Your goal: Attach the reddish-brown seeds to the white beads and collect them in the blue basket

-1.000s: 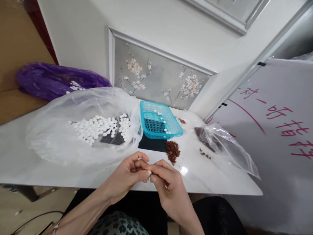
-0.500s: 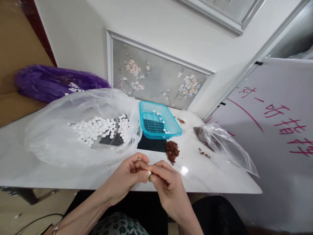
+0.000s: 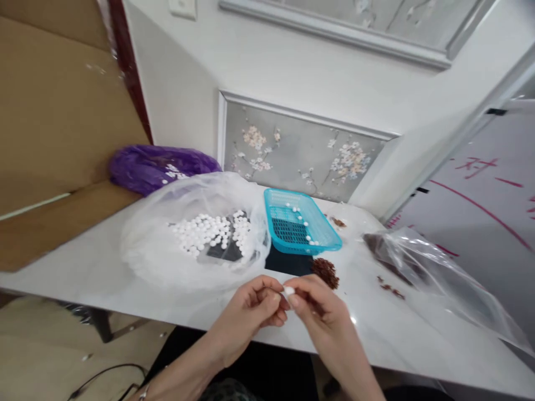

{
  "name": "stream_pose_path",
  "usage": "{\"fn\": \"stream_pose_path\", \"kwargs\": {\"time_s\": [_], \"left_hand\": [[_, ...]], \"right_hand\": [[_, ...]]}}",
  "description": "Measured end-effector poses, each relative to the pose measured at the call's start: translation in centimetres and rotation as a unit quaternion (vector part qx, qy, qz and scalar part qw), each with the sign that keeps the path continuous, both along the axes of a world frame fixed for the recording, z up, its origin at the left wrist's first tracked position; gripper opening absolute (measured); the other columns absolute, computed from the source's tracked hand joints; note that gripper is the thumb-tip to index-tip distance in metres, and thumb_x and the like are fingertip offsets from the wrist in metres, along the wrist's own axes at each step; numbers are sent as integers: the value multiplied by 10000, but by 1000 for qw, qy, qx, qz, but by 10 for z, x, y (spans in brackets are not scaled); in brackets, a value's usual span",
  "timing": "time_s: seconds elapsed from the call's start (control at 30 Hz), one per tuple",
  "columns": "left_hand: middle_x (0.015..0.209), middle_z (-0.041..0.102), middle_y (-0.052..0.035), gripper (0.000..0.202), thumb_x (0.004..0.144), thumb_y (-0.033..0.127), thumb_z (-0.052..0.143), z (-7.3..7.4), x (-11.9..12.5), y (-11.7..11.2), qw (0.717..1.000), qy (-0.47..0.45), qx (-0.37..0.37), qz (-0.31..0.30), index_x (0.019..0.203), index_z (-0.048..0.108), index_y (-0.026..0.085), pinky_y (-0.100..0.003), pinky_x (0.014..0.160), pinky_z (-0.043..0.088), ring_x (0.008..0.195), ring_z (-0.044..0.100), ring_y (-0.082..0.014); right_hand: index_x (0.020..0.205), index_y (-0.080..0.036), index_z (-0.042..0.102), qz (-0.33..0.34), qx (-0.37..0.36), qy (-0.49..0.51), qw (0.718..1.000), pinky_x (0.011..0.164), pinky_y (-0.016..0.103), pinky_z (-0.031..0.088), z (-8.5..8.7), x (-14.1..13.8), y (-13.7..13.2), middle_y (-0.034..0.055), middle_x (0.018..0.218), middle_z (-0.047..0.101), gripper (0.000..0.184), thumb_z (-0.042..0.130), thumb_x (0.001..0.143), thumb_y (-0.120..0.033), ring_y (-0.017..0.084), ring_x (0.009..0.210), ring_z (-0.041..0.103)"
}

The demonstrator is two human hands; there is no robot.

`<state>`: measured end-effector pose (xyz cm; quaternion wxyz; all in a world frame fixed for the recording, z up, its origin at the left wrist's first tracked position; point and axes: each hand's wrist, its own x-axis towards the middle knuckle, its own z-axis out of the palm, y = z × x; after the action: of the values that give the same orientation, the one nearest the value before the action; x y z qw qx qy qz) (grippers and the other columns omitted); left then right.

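Between the thumb and index finger of my right hand (image 3: 330,314) a small white ball (image 3: 289,291) is pinched. My left hand (image 3: 244,312) is close beside it with curled fingers and the thumb pressed on them; whatever they hold is hidden. Beyond my hands stands a turquoise mesh basket (image 3: 336,245) with several white balls inside. A heap of small reddish-brown pieces (image 3: 326,272) lies by my right hand. To the left, a translucent white bag (image 3: 144,245) spreads over the table around many white balls (image 3: 200,231).
A dark flat sheet (image 3: 284,263) lies partly under the basket. On the right are a clear plastic bag (image 3: 412,250) with brown contents and a few loose brown bits (image 3: 390,288). A purple bag (image 3: 134,167) sits at the back left beside cardboard (image 3: 54,111). Framed flower pictures (image 3: 292,145) line the wall.
The view has shifted left and up. My hands have drawn slightly apart, and the white ball, between both hands before, now shows in my right fingertips.
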<state>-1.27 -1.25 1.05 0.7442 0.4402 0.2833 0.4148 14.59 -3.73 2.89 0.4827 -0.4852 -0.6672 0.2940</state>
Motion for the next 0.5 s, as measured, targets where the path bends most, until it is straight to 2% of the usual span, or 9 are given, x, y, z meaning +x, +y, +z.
{"fn": "stream_pose_path", "kwargs": {"time_s": [0.07,0.13,0.2,0.27,0.3,0.33,0.4,0.5], "left_hand": [[782,632,-32,174,821,341,600,12,-11,3,993,83,76,28,904,609,188,-264,665,438,679,564,-137],[801,660,-48,146,811,310,605,29,-31,13,955,213,193,79,891,648,195,-275,671,434,712,579,-169],[876,688,-61,145,814,284,590,47,-55,29,875,338,306,162,894,688,212,-277,692,421,790,597,-205],[973,701,-71,185,829,251,551,59,-78,49,806,413,364,217,933,701,221,-295,769,418,881,610,-239],[989,705,-77,218,838,227,518,61,-86,59,770,457,384,225,958,700,217,-307,790,417,897,614,-249],[1004,706,-86,254,846,199,479,61,-92,67,733,508,399,214,981,695,205,-322,806,419,906,618,-256],[986,714,-99,300,832,136,432,55,-97,81,680,578,416,174,970,695,178,-345,799,434,891,629,-263],[945,721,-91,328,777,62,423,35,-94,89,650,611,432,129,914,700,173,-341,773,453,873,636,-251]], "right_hand": [[961,-212,657,-41,18,-4,999,578,248,471,2,8,15,16,748,602,146,584,851,-272,138,637,570],[974,-196,650,-91,12,5,996,571,265,492,6,17,35,28,757,628,189,578,844,-313,141,600,587],[1004,-178,651,-141,18,-6,990,605,298,519,10,25,57,61,839,656,237,548,845,-320,156,618,619],[1141,-188,619,-191,35,-55,979,671,335,532,12,31,76,87,957,669,331,517,837,-267,187,715,657],[1178,-183,605,-208,48,-86,973,700,349,532,12,33,82,100,990,672,370,514,826,-251,204,766,664],[1203,-177,595,-219,57,-110,968,723,357,532,11,34,86,109,1011,675,396,504,823,-244,215,808,666],[1174,-164,621,-224,73,-140,962,733,355,535,7,33,88,118,1011,686,382,487,830,-262,222,832,666],[1094,-179,667,-198,83,-148,965,732,342,540,-2,31,77,104,1013,698,337,472,853,-313,223,834,672]]}}
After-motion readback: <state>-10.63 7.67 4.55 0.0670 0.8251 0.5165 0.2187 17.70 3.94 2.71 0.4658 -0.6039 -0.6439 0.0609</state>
